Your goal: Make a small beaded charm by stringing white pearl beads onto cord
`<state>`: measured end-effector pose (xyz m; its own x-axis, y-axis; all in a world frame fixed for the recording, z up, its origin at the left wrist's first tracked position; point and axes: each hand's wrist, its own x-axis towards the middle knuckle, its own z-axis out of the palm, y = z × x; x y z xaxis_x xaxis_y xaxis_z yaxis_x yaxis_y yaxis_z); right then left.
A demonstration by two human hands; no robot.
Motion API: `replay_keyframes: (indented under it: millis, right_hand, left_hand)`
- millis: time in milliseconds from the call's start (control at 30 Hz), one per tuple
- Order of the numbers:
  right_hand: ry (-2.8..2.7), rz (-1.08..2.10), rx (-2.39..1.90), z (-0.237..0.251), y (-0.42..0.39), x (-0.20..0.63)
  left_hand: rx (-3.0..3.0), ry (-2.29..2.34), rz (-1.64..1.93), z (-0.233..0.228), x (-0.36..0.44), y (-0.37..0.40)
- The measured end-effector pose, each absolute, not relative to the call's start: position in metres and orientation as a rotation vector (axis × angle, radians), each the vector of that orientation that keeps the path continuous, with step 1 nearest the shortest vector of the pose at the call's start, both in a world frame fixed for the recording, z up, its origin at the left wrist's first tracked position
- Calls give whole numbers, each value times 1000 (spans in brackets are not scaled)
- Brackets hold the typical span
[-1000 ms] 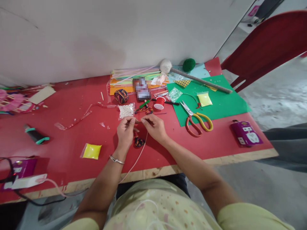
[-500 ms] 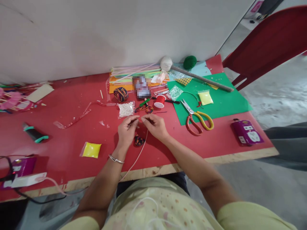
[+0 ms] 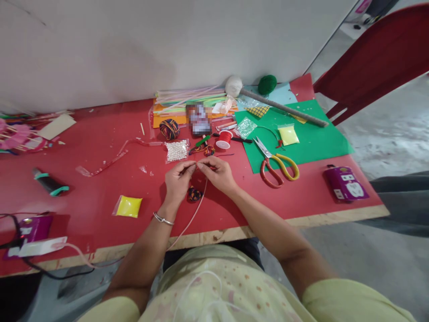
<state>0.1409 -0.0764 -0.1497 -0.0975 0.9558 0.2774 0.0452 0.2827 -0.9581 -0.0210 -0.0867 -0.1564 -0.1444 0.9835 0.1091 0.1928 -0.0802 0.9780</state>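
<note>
The fingers of the left hand pinch the upper end of a thin pink stick, and the fingers of the right hand pinch it just beside them, the two sets of fingertips nearly touching above the red worktop. The stick slants down from the hands toward the person's lap. A small multicoloured thread bundle lies on the worktop between the wrists. A bag of white beads and a red thread spool lie just beyond the hands; scissors rest to the right.
</note>
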Motion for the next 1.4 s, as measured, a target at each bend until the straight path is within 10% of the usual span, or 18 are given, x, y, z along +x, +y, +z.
replay_keyframes:
  millis: [1400]
  right_hand:
    - [-1450,1091,-1043,-152,-76,142]
  left_hand:
    - [1221,1404,1288,-157,-19,-87]
